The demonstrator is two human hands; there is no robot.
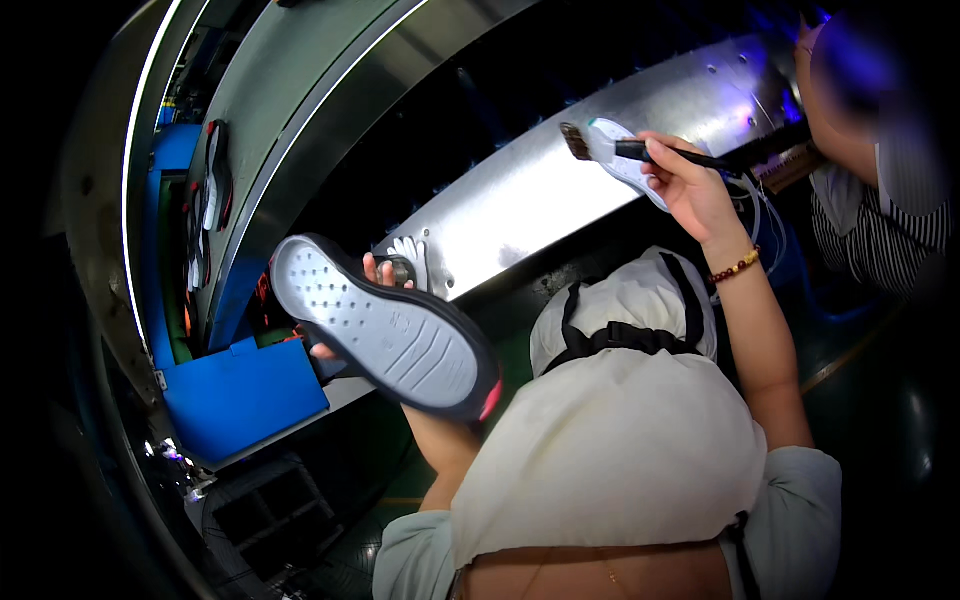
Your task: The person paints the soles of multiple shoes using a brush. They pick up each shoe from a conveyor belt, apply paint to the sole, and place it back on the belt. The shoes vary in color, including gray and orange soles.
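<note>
My left hand (pixel 376 272) is closed around a dark shoe (pixel 487 352), its fingertips showing past the edges and the rest hidden behind it. The light grey underside (pixel 395 335) faces me, with dimples at one end, curved grooves at the other and a pink patch on the rim. A brush (pixel 634 150) with a black handle and brown bristles is pinched in my right hand (pixel 690 190). Just behind the brush, a pale shoe sole (pixel 628 172) lies on the shiny metal ledge (pixel 510 215); I cannot tell whether the bristles touch it.
Several shoes (pixel 215 180) stand on a rack at the left, above a blue panel (pixel 245 400). A whitish glove-like thing (pixel 413 262) lies on the ledge near my left fingers. Another person's arm (pixel 835 130) and striped clothing (pixel 885 235) are close on the right.
</note>
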